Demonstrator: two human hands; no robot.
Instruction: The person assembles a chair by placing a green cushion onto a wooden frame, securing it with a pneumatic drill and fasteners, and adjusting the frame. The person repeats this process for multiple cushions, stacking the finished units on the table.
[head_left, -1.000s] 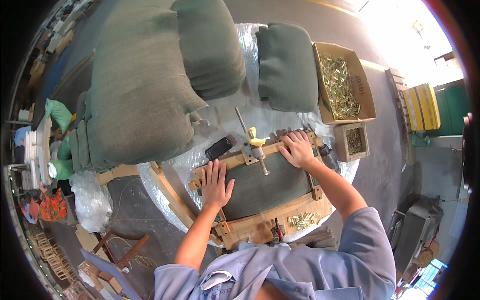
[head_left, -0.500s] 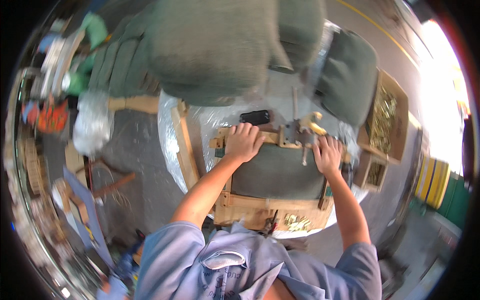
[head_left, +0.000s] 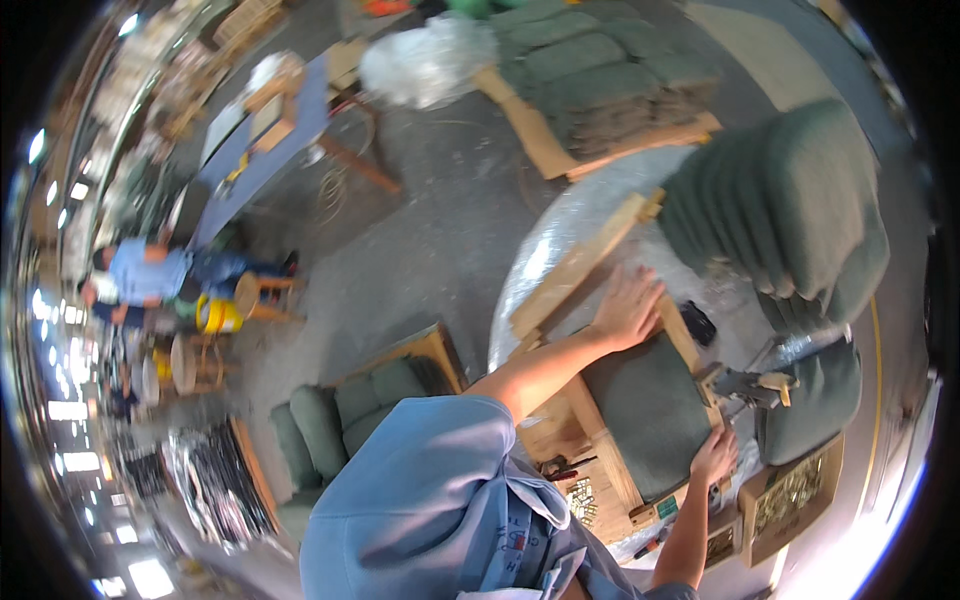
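Observation:
A grey-green cushion (head_left: 648, 415) lies flat inside a wooden frame (head_left: 600, 440). My left hand (head_left: 630, 308) is open, its fingers spread over the frame's far left corner; whether the palm presses on the wood is hard to see. At the frame's right-hand bar my right hand (head_left: 714, 456) has its fingers bent over the wood, close to the cushion's edge. A metal toggle clamp (head_left: 745, 387) with a yellow handle sits on that same bar, between my two hands.
A black device (head_left: 697, 322) lies beyond the frame. Stacked cushions (head_left: 790, 200) and a single cushion (head_left: 815, 405) stand on the right, near a box (head_left: 795, 490) of brass-coloured pieces. Loose brass-coloured pieces (head_left: 581, 502) lie nearby. Far left, a person (head_left: 150, 270) is near stools.
The view has swung left, so the frame and clamp now appear tilted at the right. My left hand's fingers are more spread at the corner; my right hand remains by the bar.

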